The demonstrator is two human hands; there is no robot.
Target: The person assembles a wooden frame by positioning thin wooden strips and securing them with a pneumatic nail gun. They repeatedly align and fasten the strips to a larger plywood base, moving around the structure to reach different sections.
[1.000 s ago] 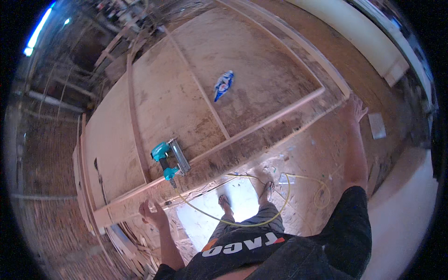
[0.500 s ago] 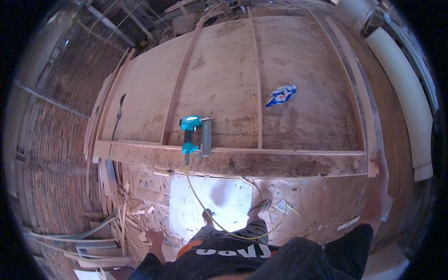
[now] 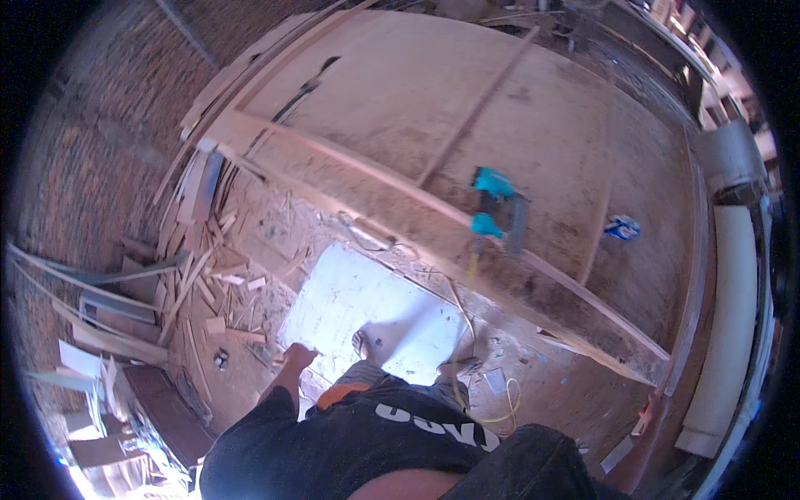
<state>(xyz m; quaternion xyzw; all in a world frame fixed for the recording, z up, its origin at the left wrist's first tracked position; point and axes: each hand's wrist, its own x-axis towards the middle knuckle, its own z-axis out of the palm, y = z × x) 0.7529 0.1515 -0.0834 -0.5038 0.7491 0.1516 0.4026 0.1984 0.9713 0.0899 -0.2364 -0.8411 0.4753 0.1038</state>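
My left hand (image 3: pixel 299 357) hangs at my left side above the floor. It holds nothing; its fingers are loosely bent and one points outward. My right hand (image 3: pixel 647 413) is at the near right corner of a large wooden panel (image 3: pixel 400 75), by the end of a long wooden strip (image 3: pixel 685 325). Blur smears its fingers, so whether it grips the strip is unclear. A teal nail gun (image 3: pixel 493 202) with a black handle lies across the panel's front rail (image 3: pixel 375 171), away from both hands. Its yellow air hose (image 3: pixel 512 404) shows near my feet.
A blue and white plastic packet (image 3: pixel 622 227) lies on the panel. Wood scraps (image 3: pixel 221 279) litter the floor at left, beside a brick wall (image 3: pixel 92 175). A white sheet (image 3: pixel 333 292) lies under my feet. A pale rolled sheet (image 3: pixel 723 333) stands at far right.
My view has turned left, so the panel and nail gun appear tilted and shifted right. My left hand has come forward slightly. My right hand stays by the corner.
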